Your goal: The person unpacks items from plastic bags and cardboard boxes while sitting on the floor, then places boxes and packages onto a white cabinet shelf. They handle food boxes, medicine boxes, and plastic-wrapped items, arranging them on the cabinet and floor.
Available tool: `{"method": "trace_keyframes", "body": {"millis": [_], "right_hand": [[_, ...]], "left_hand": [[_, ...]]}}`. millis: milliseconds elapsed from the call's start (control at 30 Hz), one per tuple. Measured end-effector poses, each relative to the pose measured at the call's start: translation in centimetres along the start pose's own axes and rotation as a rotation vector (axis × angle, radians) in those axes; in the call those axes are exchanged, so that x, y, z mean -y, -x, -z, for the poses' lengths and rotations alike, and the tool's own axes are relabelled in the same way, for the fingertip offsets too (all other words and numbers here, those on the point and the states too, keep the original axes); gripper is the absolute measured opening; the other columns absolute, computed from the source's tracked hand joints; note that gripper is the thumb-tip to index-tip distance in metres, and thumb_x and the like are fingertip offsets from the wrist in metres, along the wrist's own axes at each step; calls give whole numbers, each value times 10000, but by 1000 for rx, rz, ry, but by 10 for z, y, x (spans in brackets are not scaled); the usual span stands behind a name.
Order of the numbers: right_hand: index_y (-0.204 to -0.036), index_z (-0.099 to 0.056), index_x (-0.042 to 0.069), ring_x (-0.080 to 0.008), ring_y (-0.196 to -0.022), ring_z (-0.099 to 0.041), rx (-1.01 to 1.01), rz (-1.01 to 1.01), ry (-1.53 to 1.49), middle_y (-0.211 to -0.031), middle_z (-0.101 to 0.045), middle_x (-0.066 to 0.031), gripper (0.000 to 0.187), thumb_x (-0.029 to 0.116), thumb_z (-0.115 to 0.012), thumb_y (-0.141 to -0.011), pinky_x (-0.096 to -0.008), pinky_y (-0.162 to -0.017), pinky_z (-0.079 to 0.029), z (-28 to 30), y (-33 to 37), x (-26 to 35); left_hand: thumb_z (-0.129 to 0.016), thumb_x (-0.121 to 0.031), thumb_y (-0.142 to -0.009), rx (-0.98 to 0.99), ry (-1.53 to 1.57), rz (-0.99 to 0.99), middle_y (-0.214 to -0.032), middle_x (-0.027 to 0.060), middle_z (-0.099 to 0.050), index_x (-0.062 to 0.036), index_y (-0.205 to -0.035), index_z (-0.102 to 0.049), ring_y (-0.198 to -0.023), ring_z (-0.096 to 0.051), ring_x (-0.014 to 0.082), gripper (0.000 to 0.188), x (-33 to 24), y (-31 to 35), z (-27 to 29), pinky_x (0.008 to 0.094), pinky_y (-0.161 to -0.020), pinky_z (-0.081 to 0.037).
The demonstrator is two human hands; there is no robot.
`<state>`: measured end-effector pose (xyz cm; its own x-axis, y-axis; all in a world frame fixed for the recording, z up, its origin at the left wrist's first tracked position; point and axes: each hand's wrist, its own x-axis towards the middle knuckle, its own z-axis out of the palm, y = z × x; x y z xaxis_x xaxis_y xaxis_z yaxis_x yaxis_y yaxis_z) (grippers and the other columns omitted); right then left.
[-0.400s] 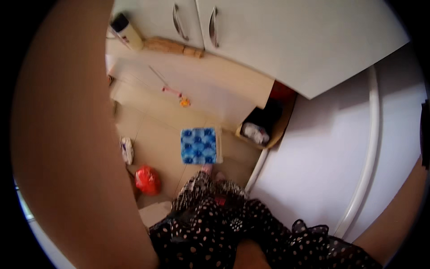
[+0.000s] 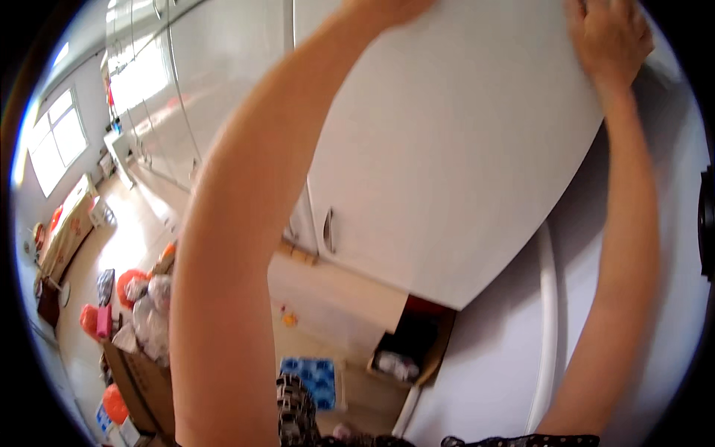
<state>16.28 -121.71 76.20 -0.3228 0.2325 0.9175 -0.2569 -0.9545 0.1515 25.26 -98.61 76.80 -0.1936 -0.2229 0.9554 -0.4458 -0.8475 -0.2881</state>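
Observation:
Both my arms reach up in front of a tall white cabinet door (image 2: pixel 447 149) with a metal handle (image 2: pixel 329 229) low on it. My left hand (image 2: pixel 391 9) lies against the upper door at the top edge of the picture; its fingers are cut off. My right hand (image 2: pixel 612 46) is at the door's upper right edge, where the cabinet meets the pale wall. Its fingers are apart and partly cut off by the picture's top, and no held object shows in it.
Below stand a blue patterned stool (image 2: pixel 309 380) and an open cardboard box (image 2: pixel 424 343) with dark things inside. A white pipe (image 2: pixel 547 320) runs down the right wall. To the left, plastic bags (image 2: pixel 153 313) are heaped on a brown carton (image 2: pixel 138 380); farther off are a bed (image 2: pixel 67 227) and window.
The view has tilted up from the floor and stool to the cabinet door. Both hands, out of view before, now show at the top against the cabinet.

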Motion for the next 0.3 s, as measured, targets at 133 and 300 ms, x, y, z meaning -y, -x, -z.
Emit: {"method": "trace_keyframes", "body": {"millis": [133, 300], "right_hand": [[-857, -665, 131, -307, -1251, -398, -23, 243, 61, -1401, -429, -54, 168, 287, -608, -834, -462, -1026, -280, 8, -12, -35], [-884, -674, 185, -270, -1313, -342, -20, 230, 27, -1428, -409, 2, 189, 353, -592, -858, -471, -1057, -234, 6, -27, -42]], "left_hand": [[-626, -416, -787, -237, 193, 103, -1103, 111, -637, -94, -1065, -600, -1104, -511, 259, 426, -37, 16, -16, 387, -972, -344], [-600, -401, -832, -58, 240, 59, -1200, 115, -560, -111, -1208, -550, -1177, -451, 302, 478, -22, 4, -1, 438, -1035, -271]]}}
